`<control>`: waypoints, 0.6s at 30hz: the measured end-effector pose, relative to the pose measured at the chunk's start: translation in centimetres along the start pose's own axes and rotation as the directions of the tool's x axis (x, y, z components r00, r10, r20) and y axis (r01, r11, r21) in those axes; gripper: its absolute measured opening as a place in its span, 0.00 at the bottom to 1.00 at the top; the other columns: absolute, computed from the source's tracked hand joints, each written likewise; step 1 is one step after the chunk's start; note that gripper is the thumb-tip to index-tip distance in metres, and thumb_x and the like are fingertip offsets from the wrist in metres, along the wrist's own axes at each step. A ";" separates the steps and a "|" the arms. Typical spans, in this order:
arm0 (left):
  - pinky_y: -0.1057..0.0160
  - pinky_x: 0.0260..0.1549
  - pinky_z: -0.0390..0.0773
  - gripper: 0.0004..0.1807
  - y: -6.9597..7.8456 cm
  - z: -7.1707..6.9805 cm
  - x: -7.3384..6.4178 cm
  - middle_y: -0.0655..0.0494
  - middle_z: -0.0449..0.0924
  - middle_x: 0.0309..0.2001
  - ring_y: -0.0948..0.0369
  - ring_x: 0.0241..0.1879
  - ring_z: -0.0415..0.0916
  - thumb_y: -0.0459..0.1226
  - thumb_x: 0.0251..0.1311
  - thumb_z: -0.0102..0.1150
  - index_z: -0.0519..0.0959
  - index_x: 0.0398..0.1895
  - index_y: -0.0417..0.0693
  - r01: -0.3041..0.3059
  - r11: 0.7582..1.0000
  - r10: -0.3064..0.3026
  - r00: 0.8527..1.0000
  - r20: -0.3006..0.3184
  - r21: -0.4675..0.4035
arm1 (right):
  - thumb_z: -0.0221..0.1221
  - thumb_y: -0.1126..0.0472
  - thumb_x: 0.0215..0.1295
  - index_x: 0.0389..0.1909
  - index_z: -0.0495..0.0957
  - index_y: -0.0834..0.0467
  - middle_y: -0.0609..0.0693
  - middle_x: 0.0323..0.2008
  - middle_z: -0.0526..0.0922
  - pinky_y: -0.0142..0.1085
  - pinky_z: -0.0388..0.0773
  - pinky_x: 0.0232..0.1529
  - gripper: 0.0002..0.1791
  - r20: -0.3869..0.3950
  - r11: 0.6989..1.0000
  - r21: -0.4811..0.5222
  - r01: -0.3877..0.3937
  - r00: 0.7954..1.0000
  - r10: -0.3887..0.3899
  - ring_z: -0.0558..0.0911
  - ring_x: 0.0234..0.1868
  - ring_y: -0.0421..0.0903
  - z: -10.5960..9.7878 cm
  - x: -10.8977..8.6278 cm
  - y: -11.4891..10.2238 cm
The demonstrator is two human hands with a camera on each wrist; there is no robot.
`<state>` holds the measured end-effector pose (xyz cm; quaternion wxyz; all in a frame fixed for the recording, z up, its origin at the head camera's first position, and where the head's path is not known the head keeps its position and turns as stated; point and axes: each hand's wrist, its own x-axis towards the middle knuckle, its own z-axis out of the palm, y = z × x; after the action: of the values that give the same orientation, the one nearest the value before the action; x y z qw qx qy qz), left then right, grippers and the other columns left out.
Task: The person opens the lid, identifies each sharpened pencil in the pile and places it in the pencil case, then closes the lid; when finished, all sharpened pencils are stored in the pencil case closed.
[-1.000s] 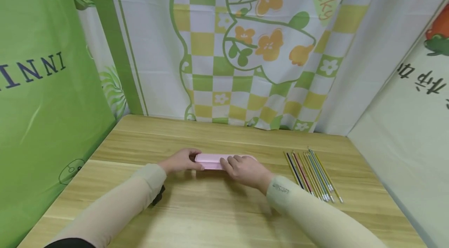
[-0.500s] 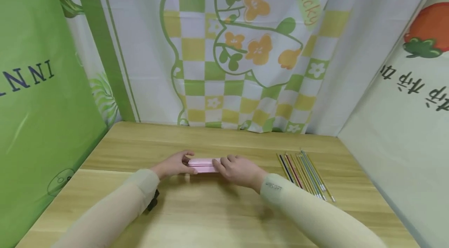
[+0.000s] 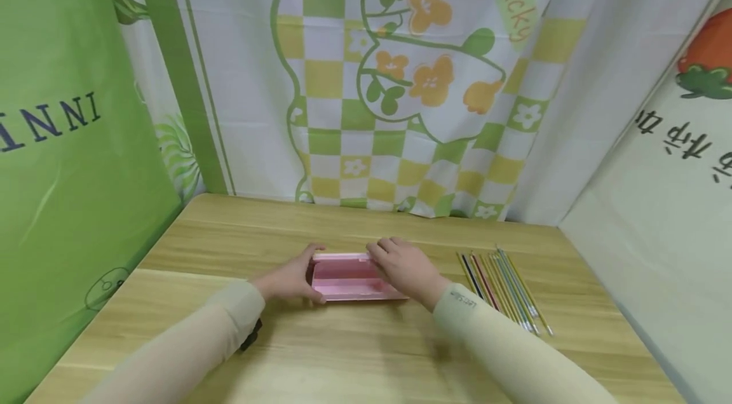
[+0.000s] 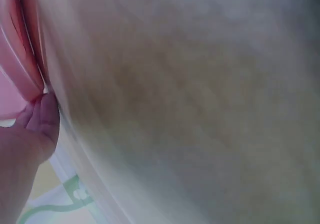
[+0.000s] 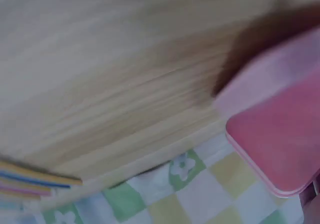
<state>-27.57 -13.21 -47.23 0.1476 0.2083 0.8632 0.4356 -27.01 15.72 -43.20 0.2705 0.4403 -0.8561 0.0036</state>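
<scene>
In the head view a pink pencil case [image 3: 354, 288] sits mid-table with its lid [image 3: 340, 258] raised, showing a bare pink inside. My left hand [image 3: 290, 278] grips the case's left end, thumb at the front and fingers toward the back. At the right end, my right hand [image 3: 408, 270] holds the lid by its edge and covers that corner. The right wrist view shows the lid [image 5: 280, 139] tilted up from the base [image 5: 270, 78], with a bit of the hand [image 5: 312, 209] at its edge. Fingers [image 4: 49, 116] touch the case end in the left wrist view.
Several pencils [image 3: 503, 289] of different colours lie side by side on the wooden table [image 3: 343, 359], right of the case. A patterned curtain [image 3: 354, 137] hangs along the back edge. Green cloth [image 3: 68, 169] stands at the left, a pale printed one [image 3: 657, 213] at the right.
The pencil case was closed; its lid has swung up and back, opening the inside toward me. The right hand rose with the lid while the left hand stayed at the left end.
</scene>
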 end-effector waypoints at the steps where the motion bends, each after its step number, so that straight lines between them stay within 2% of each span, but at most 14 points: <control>1: 0.41 0.67 0.67 0.66 -0.1 0.1 -0.1 0.35 0.75 0.62 0.43 0.60 0.75 0.34 0.38 0.86 0.50 0.78 0.41 0.000 1.000 0.000 1.000 -0.017 0.008 | 0.65 0.60 0.71 0.50 0.79 0.58 0.51 0.36 0.81 0.40 0.83 0.32 0.11 -0.028 0.999 0.024 -0.037 0.999 0.038 0.81 0.33 0.48 0.0 0.1 0.3; 5: 0.44 0.70 0.62 0.75 -0.2 0.6 0.1 0.31 0.70 0.68 0.41 0.65 0.71 0.34 0.34 0.87 0.41 0.81 0.39 0.012 1.000 -0.011 0.998 -0.056 0.013 | 0.65 0.64 0.70 0.49 0.82 0.59 0.52 0.36 0.83 0.42 0.82 0.31 0.09 -0.095 0.979 0.086 -0.184 0.977 0.192 0.82 0.32 0.50 -0.1 0.0 1.9; 9: 0.45 0.72 0.61 0.75 -0.2 0.8 0.5 0.32 0.69 0.69 0.41 0.67 0.69 0.33 0.35 0.87 0.40 0.81 0.33 0.013 1.000 -0.012 0.997 -0.076 0.018 | 0.65 0.66 0.71 0.52 0.82 0.62 0.55 0.37 0.84 0.45 0.84 0.37 0.12 -0.114 0.966 0.098 -0.240 0.961 0.251 0.84 0.36 0.53 0.2 -0.9 3.7; 11: 0.45 0.71 0.61 0.72 -0.3 0.8 0.6 0.33 0.70 0.68 0.42 0.67 0.70 0.33 0.36 0.86 0.43 0.80 0.30 0.016 0.999 -0.013 0.997 -0.082 0.032 | 0.64 0.68 0.70 0.52 0.81 0.64 0.57 0.40 0.83 0.47 0.84 0.40 0.11 -0.119 0.963 0.136 -0.234 0.961 0.250 0.84 0.39 0.55 0.5 -1.4 4.1; 12: 0.45 0.71 0.62 0.71 -0.3 0.8 0.6 0.33 0.71 0.68 0.42 0.66 0.71 0.34 0.37 0.86 0.45 0.79 0.28 0.019 0.999 -0.016 0.996 -0.083 0.044 | 0.63 0.70 0.70 0.51 0.81 0.64 0.58 0.41 0.82 0.48 0.84 0.42 0.11 -0.125 0.959 0.170 -0.227 0.960 0.249 0.83 0.40 0.56 0.7 -1.7 4.2; 13: 0.44 0.71 0.62 0.69 -0.4 0.9 0.6 0.33 0.71 0.67 0.42 0.65 0.71 0.34 0.37 0.86 0.47 0.79 0.27 0.020 0.999 -0.016 0.997 -0.079 0.050 | 0.63 0.69 0.70 0.50 0.80 0.63 0.57 0.41 0.81 0.47 0.83 0.42 0.10 -0.116 0.943 0.234 -0.238 0.956 0.270 0.82 0.40 0.55 0.7 -1.9 4.2; 14: 0.44 0.70 0.63 0.67 -0.4 0.8 0.5 0.33 0.72 0.67 0.42 0.65 0.72 0.34 0.38 0.86 0.49 0.78 0.27 0.020 0.999 -0.017 0.997 -0.075 0.049 | 0.63 0.70 0.69 0.49 0.80 0.64 0.58 0.42 0.80 0.48 0.82 0.43 0.09 -0.128 0.942 0.260 -0.212 0.959 0.252 0.82 0.41 0.55 0.9 -2.1 4.2; 17: 0.43 0.69 0.64 0.63 -0.7 0.6 0.3 0.32 0.73 0.64 0.40 0.64 0.72 0.34 0.40 0.85 0.53 0.75 0.23 0.026 0.998 -0.022 0.997 -0.069 0.054 | 0.58 0.66 0.75 0.46 0.79 0.63 0.59 0.44 0.79 0.49 0.82 0.48 0.05 -0.161 0.961 0.264 -0.085 0.978 0.131 0.81 0.45 0.56 1.3 -2.3 4.1; 18: 0.42 0.69 0.64 0.62 -0.8 0.5 0.3 0.32 0.74 0.64 0.39 0.63 0.72 0.34 0.40 0.84 0.53 0.75 0.23 0.030 0.998 -0.026 0.997 -0.069 0.051 | 0.56 0.62 0.79 0.46 0.79 0.63 0.59 0.44 0.79 0.48 0.82 0.49 0.08 -0.172 0.969 0.244 -0.036 0.982 0.080 0.81 0.45 0.55 1.4 -2.3 4.1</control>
<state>-27.78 -13.21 -48.19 0.1185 0.1848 0.8816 0.4178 -29.67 19.61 -44.52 0.2918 0.4421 -0.8339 0.1548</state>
